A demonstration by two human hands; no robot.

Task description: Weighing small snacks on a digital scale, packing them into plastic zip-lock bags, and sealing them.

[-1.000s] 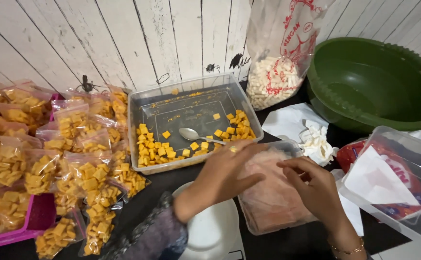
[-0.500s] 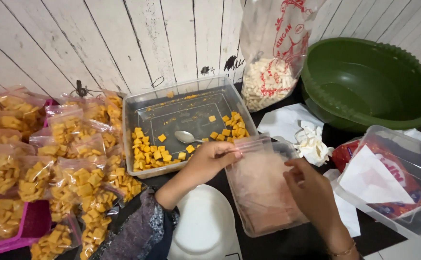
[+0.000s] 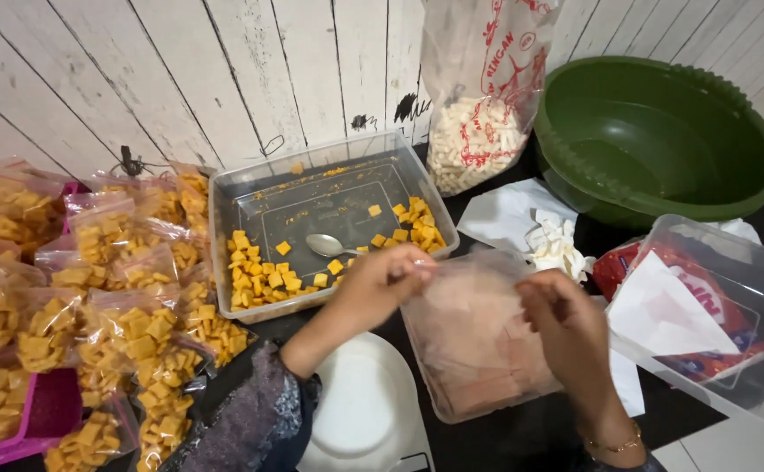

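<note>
Pinching a thin clear plastic bag (image 3: 473, 341) at its near left corner, the left hand (image 3: 382, 284) had its grip closed on the film, while the right hand (image 3: 565, 323) lay against the bag's right edge with fingers curled; whether that grip truly held the film I could not tell. The bag lay over a shallow clear tub of pinkish sheets (image 3: 487, 385), probably so that the next bag could be peeled off the stack without the rest sliding. Just left of the bag, nearest the person, sat a white round scale (image 3: 356, 411), close enough for weighing. Right of the bag stood a clear lidded box (image 3: 731, 332) holding red packets and a white sheet. Beyond the bag, touching its far left edge, was a clear tray (image 3: 329, 218) with a scattering of orange cracker squares and a metal spoon (image 3: 329, 246) lying in it, handy for scooping. Well left of the bag, sealed packets of the same crackers (image 3: 93, 297) were heaped, some in a pink basket (image 3: 45, 415). Behind the bag lay crumpled white tissue (image 3: 556, 249), then a tall printed sack of pale snacks (image 3: 487, 105) leaning on the wall, and a green basin (image 3: 661, 140) to its right. All rested on a dark tabletop (image 3: 522, 428) set against whitewashed, worn planks (image 3: 181, 79).
</note>
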